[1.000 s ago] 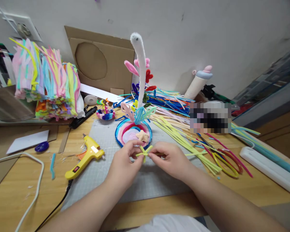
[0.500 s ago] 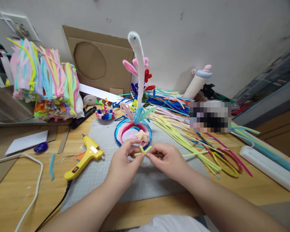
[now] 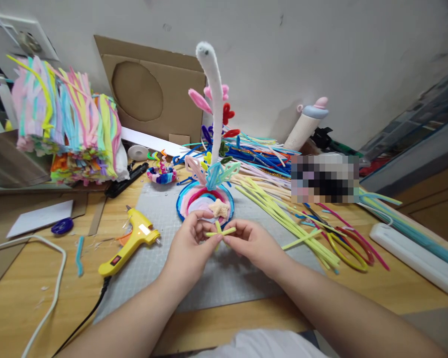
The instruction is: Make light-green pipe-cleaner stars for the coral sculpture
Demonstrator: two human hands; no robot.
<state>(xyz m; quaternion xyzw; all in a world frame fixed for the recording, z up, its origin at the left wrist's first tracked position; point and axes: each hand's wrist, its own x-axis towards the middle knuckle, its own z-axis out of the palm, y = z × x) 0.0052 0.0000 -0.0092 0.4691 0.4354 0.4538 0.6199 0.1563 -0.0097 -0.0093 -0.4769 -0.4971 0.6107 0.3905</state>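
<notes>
A small star-like piece of yellow pipe cleaner [image 3: 219, 230] is pinched between my two hands over the grey cutting mat [image 3: 149, 278]. My left hand [image 3: 194, 241] grips its left side with thumb and fingers. On its right side, my right hand [image 3: 248, 243] pinches an arm of it. Just beyond the hands lies a round base [image 3: 182, 204] of blue, pink and white coils with a beige star [image 3: 219, 208] on it. A tall white fuzzy stem [image 3: 216, 104] rises behind, with coloured petals and loops around it.
A yellow glue gun [image 3: 134, 243] lies on the left of the mat. Yellow-green pipe cleaners [image 3: 283, 216] and scissors [image 3: 345, 251] are to the right, near a white power strip [image 3: 414, 256]. Pipe cleaner bundles [image 3: 70, 119] stand back left, a bottle [image 3: 306, 124] back right.
The yellow piece has turned between my fingers and now shows more arms, spread like a star. My hands have shifted slightly, and the whole view has moved a little.
</notes>
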